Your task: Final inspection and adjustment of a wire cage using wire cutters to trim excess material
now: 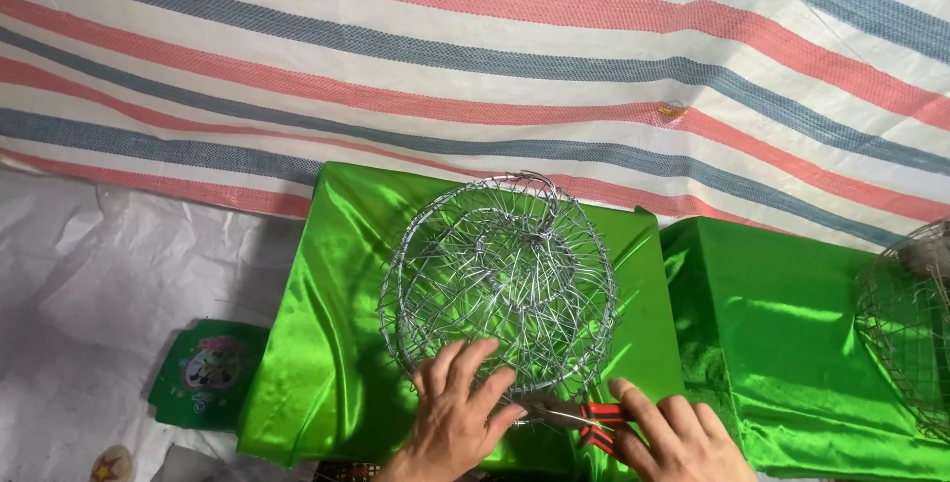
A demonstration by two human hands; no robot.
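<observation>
Head view: one round wire basket [500,279] sits on the green-draped table [317,343]. Left hand [457,413] lies flat and open on its near rim; right hand [678,437] clamps red-handled pliers [584,421]. Second basket [915,324] far right; one green printed package [210,373] lies left.

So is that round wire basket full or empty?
Empty. Through the open mesh of the wire basket only the green cloth beneath shows; nothing lies inside.

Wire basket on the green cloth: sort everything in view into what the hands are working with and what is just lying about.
In use:
- round wire basket, left hand resting on its near rim
- red-handled pliers, held by right hand
- green satin-covered block under the basket

Lying about:
- second green block
- another wire basket at the right edge
- small green printed box
- striped tarp
</observation>
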